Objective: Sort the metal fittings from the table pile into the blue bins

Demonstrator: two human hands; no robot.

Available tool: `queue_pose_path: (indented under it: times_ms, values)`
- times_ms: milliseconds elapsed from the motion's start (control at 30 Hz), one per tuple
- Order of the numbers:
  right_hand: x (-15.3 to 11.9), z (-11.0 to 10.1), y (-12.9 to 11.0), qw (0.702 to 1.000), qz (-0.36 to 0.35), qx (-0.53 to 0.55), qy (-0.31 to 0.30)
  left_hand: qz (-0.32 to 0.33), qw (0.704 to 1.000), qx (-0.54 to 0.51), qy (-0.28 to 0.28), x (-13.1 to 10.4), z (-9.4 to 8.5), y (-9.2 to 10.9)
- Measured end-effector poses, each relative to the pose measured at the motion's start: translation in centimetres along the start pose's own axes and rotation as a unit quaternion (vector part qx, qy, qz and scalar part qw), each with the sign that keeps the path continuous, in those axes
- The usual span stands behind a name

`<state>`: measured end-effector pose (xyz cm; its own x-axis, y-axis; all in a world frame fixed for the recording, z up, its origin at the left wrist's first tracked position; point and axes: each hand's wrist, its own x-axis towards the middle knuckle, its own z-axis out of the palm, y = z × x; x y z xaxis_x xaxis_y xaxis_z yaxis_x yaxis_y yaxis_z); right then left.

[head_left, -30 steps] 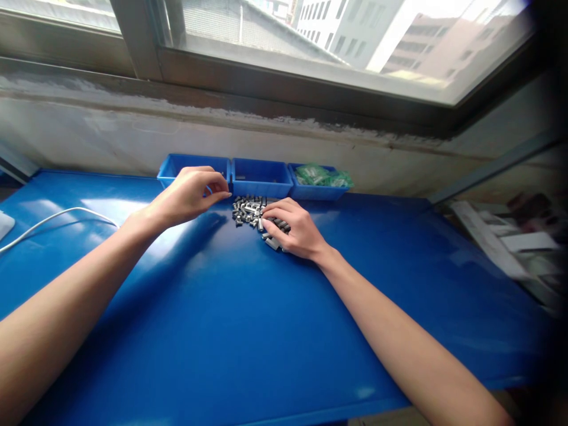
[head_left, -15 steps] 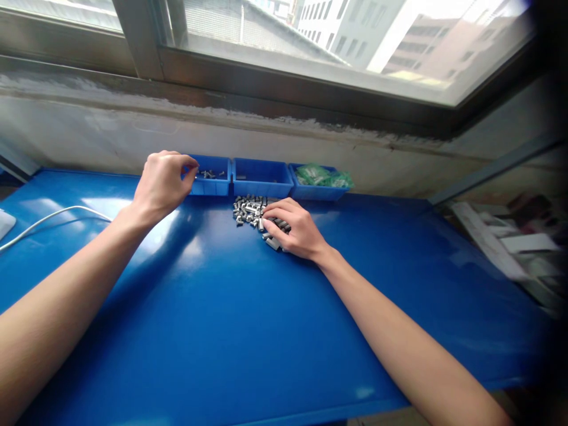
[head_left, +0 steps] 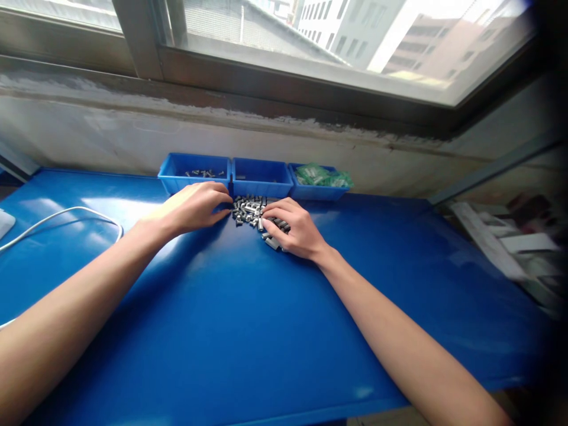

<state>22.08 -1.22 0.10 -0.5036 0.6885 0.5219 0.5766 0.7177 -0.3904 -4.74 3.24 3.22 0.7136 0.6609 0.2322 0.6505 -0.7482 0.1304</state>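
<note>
A pile of small metal screws (head_left: 247, 208) lies on the blue table, and larger grey metal cylinders (head_left: 272, 242) lie at its right side. My left hand (head_left: 198, 207) reaches to the pile's left edge, thumb and fingers apart, with nothing visible between them. Over the right part of the pile rests my right hand (head_left: 296, 228), its thumb and fingertips closed around a small metal cylinder (head_left: 260, 225). The palm hides some of the pieces beneath. Behind the left hand, the left blue bin (head_left: 195, 163) contains several screws.
The middle blue bin (head_left: 261, 188) has a few small pieces inside. Green plastic bags (head_left: 317, 175) fill the right blue bin (head_left: 320, 193). A white cable (head_left: 75, 208) curves across the table's left side. Wall and window stand behind the bins.
My left hand has moved from over the left bin, where its fingers were pinched, down and right to the screw pile, and its fingers have parted. My right hand stays put.
</note>
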Motion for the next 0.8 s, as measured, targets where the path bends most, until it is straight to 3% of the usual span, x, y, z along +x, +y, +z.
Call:
queue_pose_path:
  times_ms: [167,300,467,800]
  values:
    - [0.0,0.0,0.0,1.000,-0.007,0.003,0.003,-0.003,1.000,-0.016,-0.012,0.1,0.2,-0.1]
    - [0.0,0.0,0.0,1.000,-0.007,0.002,0.004,-0.032,0.999,-0.033,0.011,0.1,0.0,0.5]
    - [0.1,-0.1,0.0,1.000,-0.007,0.003,0.002,0.001,0.998,-0.061,0.011,0.1,0.1,1.0]
    - [0.0,0.0,0.0,1.000,-0.005,-0.001,-0.001,0.027,0.995,-0.093,0.018,0.2,0.5,0.0]
